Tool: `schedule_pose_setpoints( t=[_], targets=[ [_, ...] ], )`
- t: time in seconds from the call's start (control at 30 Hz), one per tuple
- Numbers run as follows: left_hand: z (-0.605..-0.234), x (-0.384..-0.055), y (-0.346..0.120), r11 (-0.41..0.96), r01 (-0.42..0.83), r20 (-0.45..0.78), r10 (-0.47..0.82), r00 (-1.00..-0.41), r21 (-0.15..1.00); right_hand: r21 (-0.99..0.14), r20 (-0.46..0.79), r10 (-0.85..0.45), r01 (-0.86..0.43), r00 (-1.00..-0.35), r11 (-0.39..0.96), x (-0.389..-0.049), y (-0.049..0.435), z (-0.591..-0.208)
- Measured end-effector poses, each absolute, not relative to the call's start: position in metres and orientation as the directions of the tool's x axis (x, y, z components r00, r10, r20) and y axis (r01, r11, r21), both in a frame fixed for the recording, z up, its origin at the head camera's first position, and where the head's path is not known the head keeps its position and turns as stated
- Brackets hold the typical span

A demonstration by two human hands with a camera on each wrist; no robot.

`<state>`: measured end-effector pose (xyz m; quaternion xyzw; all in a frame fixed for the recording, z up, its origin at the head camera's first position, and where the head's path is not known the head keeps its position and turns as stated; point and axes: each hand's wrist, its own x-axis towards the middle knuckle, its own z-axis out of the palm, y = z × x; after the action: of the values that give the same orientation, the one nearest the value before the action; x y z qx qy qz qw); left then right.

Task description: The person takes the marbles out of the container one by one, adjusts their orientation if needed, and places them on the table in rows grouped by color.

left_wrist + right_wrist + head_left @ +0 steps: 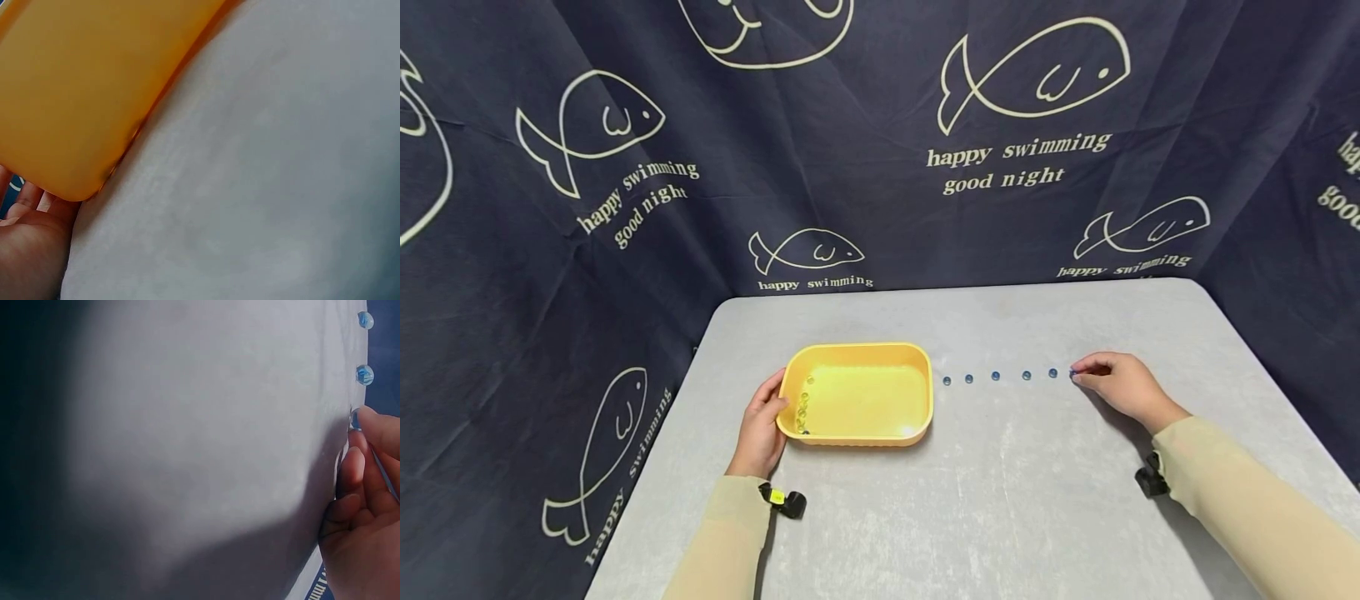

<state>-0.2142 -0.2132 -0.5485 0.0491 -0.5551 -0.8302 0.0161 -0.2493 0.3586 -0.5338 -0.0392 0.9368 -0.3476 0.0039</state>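
Observation:
My left hand [762,427] grips the left end of a yellow plastic tub [857,441], thumb over the rim and fingers outside. Several clear yellowish-looking marbles [802,412] are gathered along the tub's left inner side, with a dark blue marble [806,432] in its near left corner. To the right of the tub, several blue glass marbles [996,376] form a spaced row on the table. At the row's right end my right hand [1122,385] pinches another blue marble [355,419] between thumb and fingertips, right at the tabletop.
The grey table [985,517] has rounded far corners. Dark blue curtains [880,167] with white fish drawings and lettering hang behind it and at both sides. Small black wrist cameras sit at the left cuff [790,503] and the right cuff [1151,478].

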Motion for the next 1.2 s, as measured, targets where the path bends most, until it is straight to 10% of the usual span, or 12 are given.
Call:
schedule_pose_setpoints(
  t=[0.8,1.2],
  targets=[
    [-0.547,-0.217,-0.212,-0.329,-0.039,-0.082,-0.118,-0.99,0.944,-0.722,0.029,-0.011,-0.029,-1.0,0.692,-0.245,0.353,-0.519],
    [-0.546,-0.216,-0.21,-0.312,-0.038,-0.079,-0.119,-0.99,0.949,-0.762,0.212,-0.118,-0.24,-0.97,0.601,-0.237,0.29,-0.492]
  ],
)
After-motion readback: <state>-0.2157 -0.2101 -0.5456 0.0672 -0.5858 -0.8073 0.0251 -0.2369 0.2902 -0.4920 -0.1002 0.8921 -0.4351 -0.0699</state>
